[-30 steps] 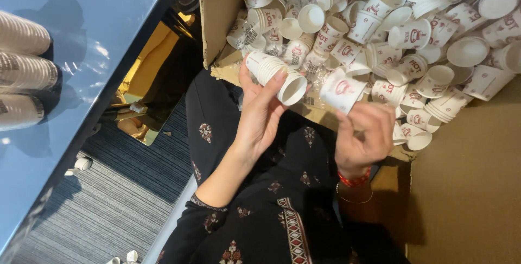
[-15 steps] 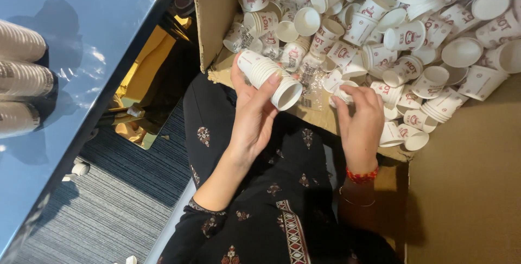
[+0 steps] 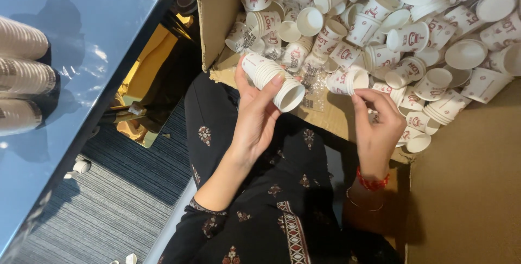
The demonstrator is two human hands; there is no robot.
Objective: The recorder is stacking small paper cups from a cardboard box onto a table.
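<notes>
We see the left hand (image 3: 259, 117) raised palm-up over the lap, the forearm coming in from the lower left in a dark embroidered sleeve (image 3: 209, 226). Its fingers and thumb are wrapped around a short stack of paper cups (image 3: 271, 78) — the thumb lies along the top of the stack, and the grip is closed firmly on it. The stack lies tilted on its side, its open mouth turned toward the lower right, just at the near edge of the cardboard box (image 3: 220, 20).

The right hand (image 3: 379, 128) is held upright with its back to us, a red bead bracelet (image 3: 372, 181) at the wrist. Its fingertips are drawn together at the edge of the heap, pinching toward a single cup (image 3: 347, 81) lying there; we think they touch its rim, but the view is too cluttered to say whether they have actually closed on it.

The cups are small, white paper ones with red printing on the sides and plain white insides. The loose cups (image 3: 412, 30) fill the box in a jumble — some lie on their sides, some nest in short stacks. On the blue table (image 3: 103, 36) at the left we see three more stacks of cups (image 3: 21, 82) lying sideways at the picture's edge.
</notes>
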